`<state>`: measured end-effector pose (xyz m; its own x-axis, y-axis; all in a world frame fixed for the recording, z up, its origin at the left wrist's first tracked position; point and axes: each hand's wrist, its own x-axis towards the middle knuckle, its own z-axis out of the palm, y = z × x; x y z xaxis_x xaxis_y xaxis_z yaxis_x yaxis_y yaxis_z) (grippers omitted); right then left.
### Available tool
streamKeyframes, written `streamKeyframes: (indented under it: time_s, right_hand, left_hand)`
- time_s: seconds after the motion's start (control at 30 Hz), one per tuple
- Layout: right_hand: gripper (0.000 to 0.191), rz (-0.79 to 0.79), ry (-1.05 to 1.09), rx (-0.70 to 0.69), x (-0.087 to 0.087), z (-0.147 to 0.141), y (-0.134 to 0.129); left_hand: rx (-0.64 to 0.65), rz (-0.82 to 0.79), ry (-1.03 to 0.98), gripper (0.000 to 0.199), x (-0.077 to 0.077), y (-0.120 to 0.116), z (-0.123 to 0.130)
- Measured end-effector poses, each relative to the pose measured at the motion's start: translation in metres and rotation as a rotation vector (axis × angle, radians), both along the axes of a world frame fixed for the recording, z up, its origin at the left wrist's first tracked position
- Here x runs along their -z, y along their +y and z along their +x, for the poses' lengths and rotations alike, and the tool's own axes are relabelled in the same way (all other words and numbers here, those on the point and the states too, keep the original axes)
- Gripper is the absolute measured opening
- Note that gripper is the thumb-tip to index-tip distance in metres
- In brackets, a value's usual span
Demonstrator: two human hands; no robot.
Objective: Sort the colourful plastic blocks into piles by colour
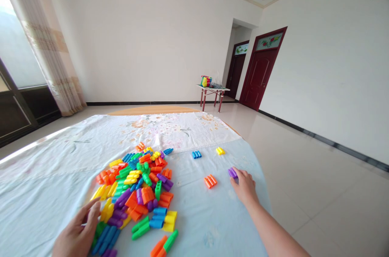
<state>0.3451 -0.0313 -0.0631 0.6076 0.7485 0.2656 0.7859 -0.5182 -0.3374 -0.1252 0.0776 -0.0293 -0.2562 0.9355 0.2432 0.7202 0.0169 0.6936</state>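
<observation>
Four toy blocks lie spread out on the right part of the table, each made of short tubes joined side by side. Your right hand (245,187) is at the nearest of these to the table's right edge, the purple block (232,172). The purple block lies just beyond your right thumb and index finger, to their left as you look down; its right end is partly hidden behind them. These fingers are bent and appear to touch it. You cannot tell from this view whether they pinch it.

Check the other three positions: the orange block (210,181) lies to the left of your right hand, apart from the fingers; the blue block (196,154) and the lone yellow block (220,150) lie farther out, toward the far side.

Your left hand (78,230) is at the near left edge of the pile (146,178). Its thumb and index finger point toward the pile, with a yellow block (107,210) directly at their tips. Contact seems likely, but whether the fingers close on it cannot be told. A dark blue block (106,240) lies just to the right of the same hand.

The pile mixes orange, yellow, green, blue and purple pieces. A pale flowered cloth (194,222) lies under all the blocks.
</observation>
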Motion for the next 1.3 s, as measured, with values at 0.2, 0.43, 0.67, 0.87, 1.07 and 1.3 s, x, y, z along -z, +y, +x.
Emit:
streamKeyframes:
  time_s: [0.2, 0.43, 0.67, 0.87, 1.07, 1.3]
  right_hand:
    - [0.04, 0.4, -0.083, -0.18, -0.009, -0.014, -0.001]
    - [0.031, 0.552, 0.031, -0.642, -0.019, -0.087, -0.009]
    - [0.028, 0.46, 0.164, -0.745, -0.007, -0.121, -0.018]
    - [0.029, 0.449, 0.152, -0.743, 0.002, -0.115, -0.015]
    - [0.029, 0.445, 0.092, -0.74, 0.012, -0.114, -0.011]
    - [0.028, 0.436, 0.032, -0.83, 0.015, -0.111, -0.007]
  left_hand:
    - [0.06, -0.064, -0.099, 0.046, -0.004, -0.006, 0.004]
    - [0.122, -0.025, -0.2, 0.055, 0.002, -0.004, 0.0]
    - [0.145, 0.055, -0.188, 0.053, -0.015, -0.022, 0.0]
    - [0.14, 0.097, -0.122, 0.043, -0.008, -0.024, -0.006]
    - [0.112, 0.094, -0.103, 0.043, 0.005, -0.022, -0.013]
    - [0.139, 0.08, -0.049, 0.039, 0.008, -0.022, -0.013]
